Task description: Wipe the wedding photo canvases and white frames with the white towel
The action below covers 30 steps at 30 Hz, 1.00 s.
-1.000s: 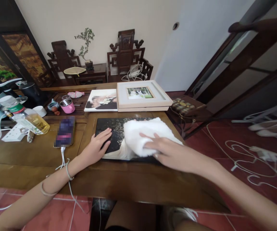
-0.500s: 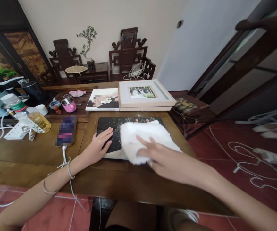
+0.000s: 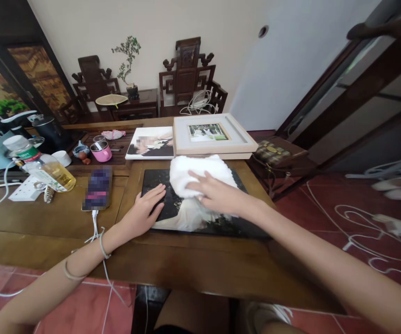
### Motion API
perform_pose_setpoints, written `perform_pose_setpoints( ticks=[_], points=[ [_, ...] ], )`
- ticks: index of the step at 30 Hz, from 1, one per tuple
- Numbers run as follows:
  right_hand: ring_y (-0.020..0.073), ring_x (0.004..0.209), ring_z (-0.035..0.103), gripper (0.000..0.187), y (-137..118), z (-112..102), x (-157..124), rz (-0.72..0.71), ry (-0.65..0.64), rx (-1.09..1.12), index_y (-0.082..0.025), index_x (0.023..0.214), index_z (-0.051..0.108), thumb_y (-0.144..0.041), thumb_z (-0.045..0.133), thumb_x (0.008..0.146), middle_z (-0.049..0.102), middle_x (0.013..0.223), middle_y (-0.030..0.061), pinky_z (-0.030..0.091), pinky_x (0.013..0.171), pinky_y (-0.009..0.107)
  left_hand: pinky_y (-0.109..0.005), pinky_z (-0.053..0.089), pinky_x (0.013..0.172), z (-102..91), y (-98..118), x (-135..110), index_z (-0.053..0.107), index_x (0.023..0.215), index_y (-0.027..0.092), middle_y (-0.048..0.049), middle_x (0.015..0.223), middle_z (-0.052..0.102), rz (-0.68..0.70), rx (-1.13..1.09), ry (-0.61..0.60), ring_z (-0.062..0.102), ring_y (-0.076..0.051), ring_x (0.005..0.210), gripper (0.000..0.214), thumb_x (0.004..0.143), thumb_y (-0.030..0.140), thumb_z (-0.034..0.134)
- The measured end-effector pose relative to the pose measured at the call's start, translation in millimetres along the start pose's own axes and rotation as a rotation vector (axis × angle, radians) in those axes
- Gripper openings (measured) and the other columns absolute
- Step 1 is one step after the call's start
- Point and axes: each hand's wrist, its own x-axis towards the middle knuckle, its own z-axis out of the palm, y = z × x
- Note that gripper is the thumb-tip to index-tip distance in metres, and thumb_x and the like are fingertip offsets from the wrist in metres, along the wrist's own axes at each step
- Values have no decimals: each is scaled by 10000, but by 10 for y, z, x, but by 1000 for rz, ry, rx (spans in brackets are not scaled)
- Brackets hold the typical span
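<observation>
– Since the pic (image 3: 191,218) is laid flat on the table (image 3: 186,264), why's the left hand (image 3: 147,207) put on it too?
– Prob. so slips are stopped; it's opened out flat on the pic's left end, w/ nothing gripped.
– & the right hand (image 3: 219,192)?
– A white cloth (image 3: 186,169) is held by it over the far edge, prob. so only soft stuff is rubbed there.

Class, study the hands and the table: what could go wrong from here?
1. The right hand is on a fluffy white cloth close to the stacked pale wooden picture frames; a wide stroke might bump them.
2. The left hand rests on only one side of the flat dark photo panel, so hard rubbing could pivot it.
3. A thin white cable hangs near the left forearm, which might snag it.
</observation>
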Motion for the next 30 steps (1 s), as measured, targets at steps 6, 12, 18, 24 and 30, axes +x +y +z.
perform_pose_setpoints(
  ticks=[6, 12, 18, 24, 30],
  points=[
    [340, 1444, 219, 492, 27, 56, 162, -45, 60, -89, -94, 1231, 594, -33, 421, 774, 519, 1386, 227, 195, 1125, 626, -536, 286, 1113, -2, 8, -4, 441, 1386, 187, -118, 1490, 396, -20, -4, -9, 331, -226, 1403, 413, 982, 242, 371],
    [308, 1436, 251, 495, -594, -96, -444, -58, -201, 40, -181, 1112, 654, 15, 409, 729, 594, 1322, 155, 298, 1121, 562, -557, 268, 1114, -15, 15, 0, 414, 1410, 211, -105, 1507, 371, -21, -17, -33, 310, -229, 1413, 431, 985, 250, 355],
    [275, 1419, 307, 462, -821, -137, -731, -127, -311, 144, -227, 985, 675, 22, 432, 680, 631, 1291, 90, 299, 1135, 538, -577, 266, 1108, -37, 16, -1, 421, 1404, 191, -123, 1511, 358, -22, -26, -42, 303, -249, 1416, 443, 970, 237, 344],
    [320, 1383, 374, 499, -394, -110, -417, 80, -167, 16, -206, 1161, 633, -19, 421, 749, 476, 1453, 129, 373, 1072, 510, -566, 279, 1104, -5, 19, 0, 433, 1393, 193, -119, 1495, 387, -30, -17, -13, 324, -244, 1406, 424, 980, 246, 353],
    [405, 1323, 413, 480, -208, -42, 240, 249, 48, -144, -104, 1299, 535, -87, 374, 847, 629, 1218, 235, 373, 979, 625, -493, 293, 1128, 4, -10, 9, 451, 1388, 196, -121, 1467, 433, 31, -95, 90, 366, -239, 1384, 417, 987, 278, 374]
  ],
)
